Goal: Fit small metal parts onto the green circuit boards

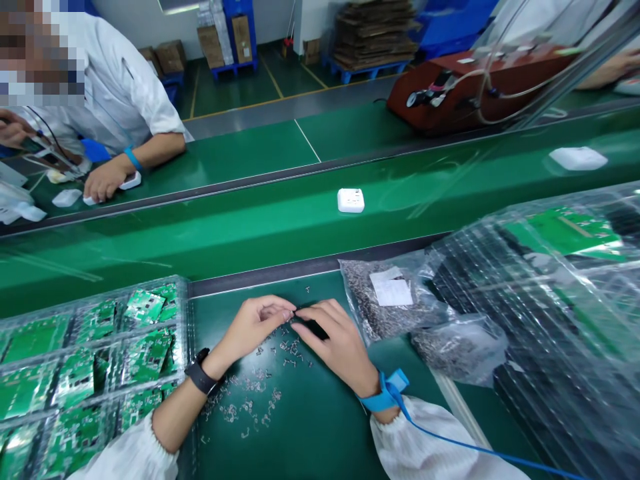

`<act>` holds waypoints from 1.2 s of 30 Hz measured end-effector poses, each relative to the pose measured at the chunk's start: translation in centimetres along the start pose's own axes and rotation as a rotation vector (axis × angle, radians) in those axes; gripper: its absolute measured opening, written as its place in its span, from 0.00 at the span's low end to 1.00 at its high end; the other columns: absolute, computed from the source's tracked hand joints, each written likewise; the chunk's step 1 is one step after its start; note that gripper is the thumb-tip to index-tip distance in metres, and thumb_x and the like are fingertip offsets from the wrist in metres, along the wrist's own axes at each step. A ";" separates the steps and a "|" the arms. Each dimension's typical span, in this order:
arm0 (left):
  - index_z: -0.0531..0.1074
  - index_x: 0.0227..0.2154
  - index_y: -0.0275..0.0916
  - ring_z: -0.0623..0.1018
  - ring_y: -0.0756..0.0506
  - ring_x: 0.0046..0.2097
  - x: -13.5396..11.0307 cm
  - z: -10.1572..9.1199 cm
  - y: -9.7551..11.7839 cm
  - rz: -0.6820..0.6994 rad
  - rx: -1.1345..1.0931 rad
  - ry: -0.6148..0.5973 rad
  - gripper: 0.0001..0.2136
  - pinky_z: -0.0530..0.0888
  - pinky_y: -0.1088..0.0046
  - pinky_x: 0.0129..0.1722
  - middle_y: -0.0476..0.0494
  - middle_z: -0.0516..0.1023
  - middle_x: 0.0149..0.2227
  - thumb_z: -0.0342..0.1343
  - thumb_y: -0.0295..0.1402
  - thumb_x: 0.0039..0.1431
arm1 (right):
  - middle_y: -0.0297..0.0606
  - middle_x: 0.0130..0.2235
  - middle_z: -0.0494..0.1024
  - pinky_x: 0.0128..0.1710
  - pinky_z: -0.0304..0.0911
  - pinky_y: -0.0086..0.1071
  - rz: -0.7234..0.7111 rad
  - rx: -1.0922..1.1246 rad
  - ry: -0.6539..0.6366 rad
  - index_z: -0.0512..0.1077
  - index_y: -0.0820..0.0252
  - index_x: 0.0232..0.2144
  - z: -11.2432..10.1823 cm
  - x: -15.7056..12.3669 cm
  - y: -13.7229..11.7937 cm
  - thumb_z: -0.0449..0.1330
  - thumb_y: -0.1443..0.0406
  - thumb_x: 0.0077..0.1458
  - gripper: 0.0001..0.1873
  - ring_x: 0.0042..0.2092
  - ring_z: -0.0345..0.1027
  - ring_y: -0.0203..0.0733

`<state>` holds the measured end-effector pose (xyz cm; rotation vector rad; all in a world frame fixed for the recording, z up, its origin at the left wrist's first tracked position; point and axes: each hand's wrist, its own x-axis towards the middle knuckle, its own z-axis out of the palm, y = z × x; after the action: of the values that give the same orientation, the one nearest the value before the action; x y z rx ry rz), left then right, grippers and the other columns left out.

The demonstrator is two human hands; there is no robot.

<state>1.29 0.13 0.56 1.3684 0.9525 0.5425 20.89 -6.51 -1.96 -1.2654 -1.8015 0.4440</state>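
My left hand (257, 325) is closed in a pinch, with a tiny metal part (291, 315) at its fingertips. The part's exact shape is too small to make out. Close against those fingertips is my right hand (336, 340), its thumb and index finger apart with a gap between them. Beneath and in front of both hands, many small metal pieces (250, 407) lie scattered on the green work surface (310, 433). One loose piece (308, 289) rests beyond the hands. A black band is on my left wrist, a blue corded strap on my right.
Clear trays with green circuit boards (77, 373) stand at left. Bags of small metal parts (390, 297) and stacked plastic trays (565, 287) stand at right. A white device (351, 200) sits on the green conveyor belt (240, 233). Across it, a person's hand (107, 179) touches white parts.
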 end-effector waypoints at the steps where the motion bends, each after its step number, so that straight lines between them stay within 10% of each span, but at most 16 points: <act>1: 0.80 0.42 0.36 0.82 0.45 0.43 0.0 0.1 0.0 -0.006 -0.010 -0.010 0.11 0.78 0.68 0.47 0.40 0.85 0.41 0.63 0.38 0.64 | 0.40 0.38 0.79 0.41 0.68 0.42 0.001 0.015 0.016 0.75 0.55 0.42 0.1 0.0 -0.2 0.63 0.64 0.67 0.02 0.41 0.71 0.49; 36: 0.83 0.46 0.45 0.83 0.43 0.46 -0.4 0.1 0.7 0.176 0.428 -0.047 0.12 0.76 0.68 0.48 0.46 0.85 0.46 0.54 0.30 0.70 | 0.36 0.36 0.82 0.39 0.73 0.38 0.192 0.175 0.060 0.77 0.53 0.38 1.4 -0.6 -0.8 0.63 0.66 0.66 0.03 0.38 0.77 0.46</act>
<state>1.33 -0.11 1.31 1.8538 0.9488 0.4500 19.34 -7.17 -2.48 -1.3183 -1.5613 0.6492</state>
